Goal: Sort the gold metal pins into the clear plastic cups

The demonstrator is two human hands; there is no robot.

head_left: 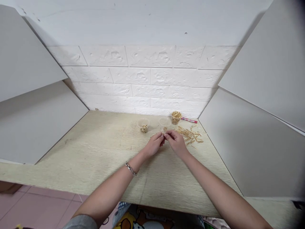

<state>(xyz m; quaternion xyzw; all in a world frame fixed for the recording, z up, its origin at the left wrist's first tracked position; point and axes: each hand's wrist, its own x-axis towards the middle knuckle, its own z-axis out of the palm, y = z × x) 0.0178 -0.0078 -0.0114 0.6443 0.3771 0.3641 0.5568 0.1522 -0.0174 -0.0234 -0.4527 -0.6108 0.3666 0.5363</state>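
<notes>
My left hand (154,145) and my right hand (176,143) meet over the table with fingertips pinched together. Between them shows the tip of a small, thin gold-coloured rod (163,134); the rest is hidden by the fingers. Right beside my right hand lies a loose pile of slim gold-coloured rods (188,133). Just beyond the hands stands a clear plastic cup (165,121) with a few small gold pieces at its bottom. To its left, another clear cup (143,122) holds a small heap of gold-coloured parts.
A third cup, heaped with gold-coloured pieces (176,116), stands near the wall. Beside it lies a red, patterned stick-like item (189,120). Tiny specks dot the wooden table (95,152) left of the cups. Pale panels (35,127) flank both sides, and a white brick-pattern wall (150,76) closes the back.
</notes>
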